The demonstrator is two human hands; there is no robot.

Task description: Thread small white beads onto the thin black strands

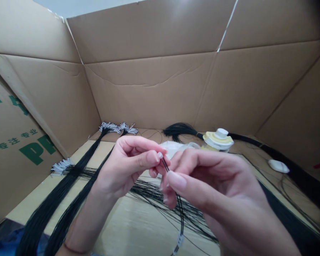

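Cords (179, 209), thin and black, pinched between left hand (130, 165) and right hand (210, 181), corrugated cardboard (146, 92) behind

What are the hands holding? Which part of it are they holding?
The left hand and right hand pinch thin black strings in their fingertips, near the strings' top end. A white tag sits lower down, not held.
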